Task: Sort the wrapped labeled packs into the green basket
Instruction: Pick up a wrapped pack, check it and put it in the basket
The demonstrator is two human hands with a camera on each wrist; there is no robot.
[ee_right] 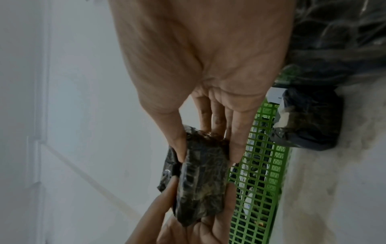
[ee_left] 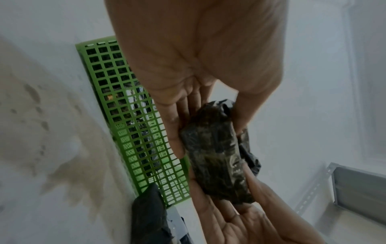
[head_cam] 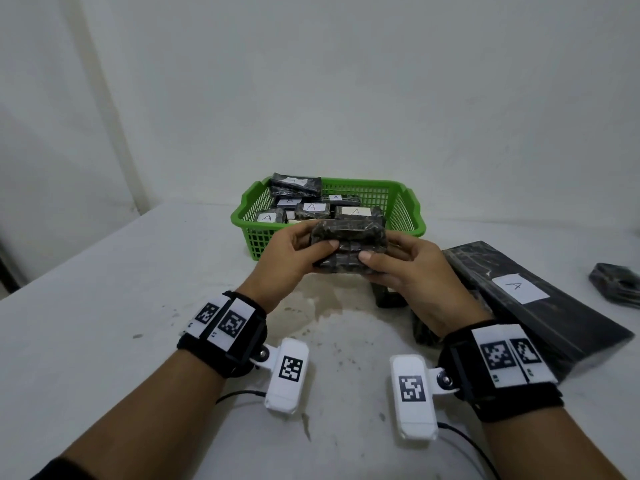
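A dark plastic-wrapped pack (head_cam: 349, 245) hangs in the air just in front of the green basket (head_cam: 249, 216). My left hand (head_cam: 298, 254) pinches its left end and my right hand (head_cam: 398, 265) pinches its right end, thumbs on the near face. No label shows on the side facing me. The left wrist view shows the same pack (ee_left: 217, 158) between fingers and thumb, with the basket (ee_left: 133, 132) wall behind. It appears again in the right wrist view, the pack (ee_right: 200, 178) beside the basket (ee_right: 263, 173). Several packs labelled A (head_cam: 311, 208) lie inside the basket.
A long black wrapped pack with an A label (head_cam: 526, 299) lies on the white table (head_cam: 104, 306) to the right. Smaller dark packs (head_cam: 388, 297) sit under my right hand, and another (head_cam: 618, 284) lies at the far right edge. A white wall stands behind.
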